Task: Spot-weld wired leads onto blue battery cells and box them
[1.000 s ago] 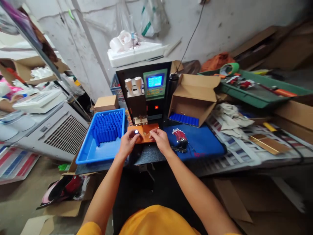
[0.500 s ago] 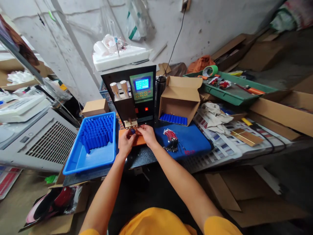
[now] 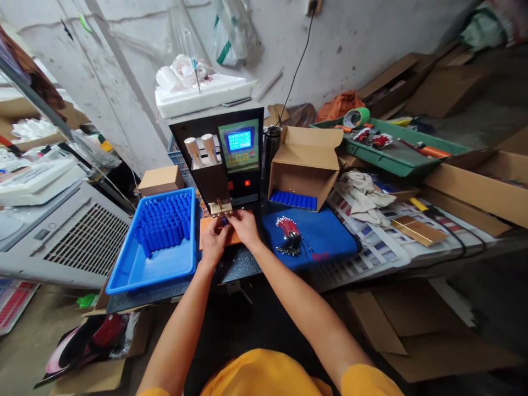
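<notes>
Both hands meet under the electrode tips [image 3: 221, 207] of a black spot welder [image 3: 243, 190] with a lit blue screen. My left hand [image 3: 214, 237] is closed around a small blue battery cell [image 3: 225, 221], mostly hidden by the fingers. From the other side my right hand [image 3: 245, 226] pinches close to the cell; whatever lies between its fingertips is hidden. An orange pad [image 3: 233, 237] lies beneath the hands. To the left, a blue tray [image 3: 150, 273] holds many upright blue cells [image 3: 163, 223].
On a blue mat [image 3: 330, 236] at right lies a bundle of red and black wires [image 3: 289, 236]. Behind it an open cardboard box [image 3: 305, 149] holds a row of blue cells [image 3: 293, 199]. Farther right are a green tray [image 3: 412, 165] and a white glove [image 3: 365, 198].
My right hand has shifted slightly left and closer to the welder's tips. My left hand stays nearly in place, and the camera view has moved a little.
</notes>
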### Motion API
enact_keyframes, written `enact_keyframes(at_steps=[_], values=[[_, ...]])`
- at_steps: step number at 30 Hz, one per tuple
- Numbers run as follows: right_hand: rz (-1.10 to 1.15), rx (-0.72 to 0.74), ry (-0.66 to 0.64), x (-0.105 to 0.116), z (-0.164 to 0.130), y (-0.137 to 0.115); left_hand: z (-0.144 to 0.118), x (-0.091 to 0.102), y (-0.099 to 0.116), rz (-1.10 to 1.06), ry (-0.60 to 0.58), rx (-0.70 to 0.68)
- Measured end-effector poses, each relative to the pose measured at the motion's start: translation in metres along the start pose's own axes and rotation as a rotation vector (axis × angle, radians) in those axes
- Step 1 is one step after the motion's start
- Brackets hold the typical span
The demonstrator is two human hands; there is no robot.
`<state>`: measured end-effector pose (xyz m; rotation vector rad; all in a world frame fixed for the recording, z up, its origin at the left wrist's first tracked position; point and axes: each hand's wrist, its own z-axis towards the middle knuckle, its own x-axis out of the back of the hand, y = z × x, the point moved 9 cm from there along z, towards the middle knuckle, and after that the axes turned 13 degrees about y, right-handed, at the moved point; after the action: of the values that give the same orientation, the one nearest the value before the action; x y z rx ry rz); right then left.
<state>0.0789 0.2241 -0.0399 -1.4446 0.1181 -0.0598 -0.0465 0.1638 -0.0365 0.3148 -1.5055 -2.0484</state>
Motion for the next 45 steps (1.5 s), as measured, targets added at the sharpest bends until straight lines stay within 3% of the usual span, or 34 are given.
enact_keyframes(at_steps=[21, 30, 41, 45], values=[[-0.068, 0.042, 0.009, 0.002, -0.006, -0.012, -0.002, 0.002, 0.008, 0.033, 0.026, -0.04], [-0.032, 0.028, 0.001, 0.001, -0.005, -0.008, -0.002, 0.002, 0.0, 0.041, 0.037, -0.007], [0.147, -0.035, -0.105, 0.001, -0.006, -0.01, 0.001, 0.0, -0.006, 0.022, -0.011, 0.01], [0.106, -0.075, -0.134, 0.009, -0.013, -0.013, 0.0, 0.001, -0.003, 0.011, -0.003, 0.012]])
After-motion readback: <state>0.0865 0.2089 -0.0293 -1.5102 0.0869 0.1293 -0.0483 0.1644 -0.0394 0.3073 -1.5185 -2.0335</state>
